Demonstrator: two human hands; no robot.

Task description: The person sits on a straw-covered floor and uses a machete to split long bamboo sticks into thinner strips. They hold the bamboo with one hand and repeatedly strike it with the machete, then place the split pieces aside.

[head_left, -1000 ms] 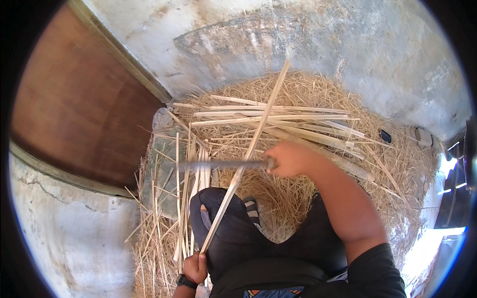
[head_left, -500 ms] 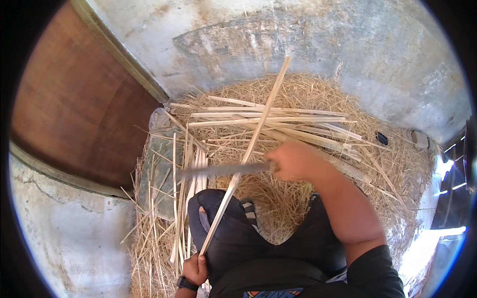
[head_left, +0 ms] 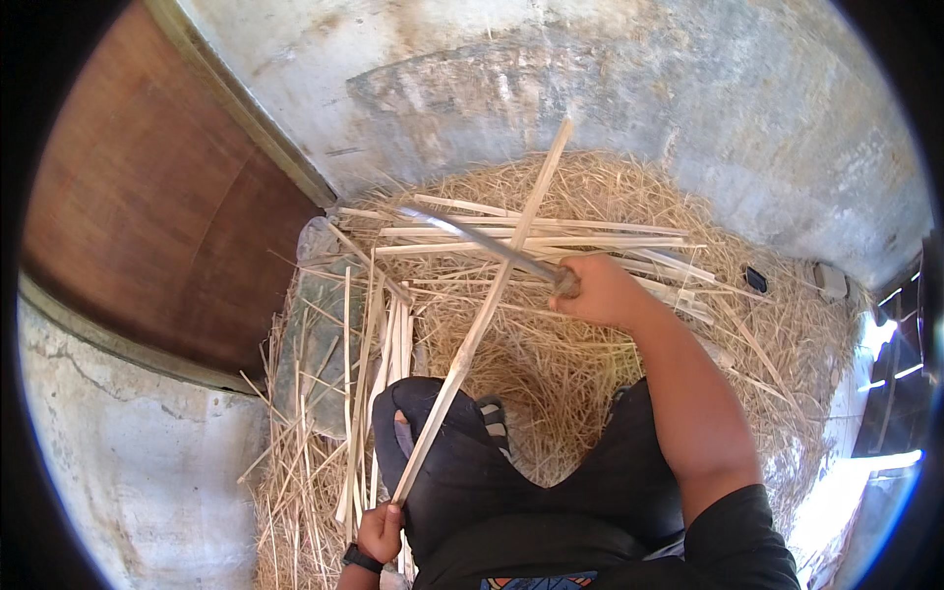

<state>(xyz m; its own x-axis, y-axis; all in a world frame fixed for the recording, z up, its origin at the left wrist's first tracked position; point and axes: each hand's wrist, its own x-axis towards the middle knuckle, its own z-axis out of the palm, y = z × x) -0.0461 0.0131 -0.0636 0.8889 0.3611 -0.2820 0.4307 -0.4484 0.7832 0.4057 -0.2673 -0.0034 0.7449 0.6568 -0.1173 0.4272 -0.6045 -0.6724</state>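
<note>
Low at the left, my left hand is closed round the near end of a long pale bamboo strip. The strip slants up and away across my left thigh, its far end raised over the straw. My right hand grips the handle of a long-bladed knife. Its blade points to the far left and crosses the strip's upper half; whether they touch I cannot tell. Beyond lies a pile of split bamboo strips, with more strips on the left beside my knee.
Straw and shavings cover the floor round my legs. A worn wall rises behind, and a brown door panel stands at the left. On the right lie a small black object and a beige block.
The knife has moved up along the strip, away from me, and its blade now tilts toward the far left. My left hand still holds the strip's near end.
</note>
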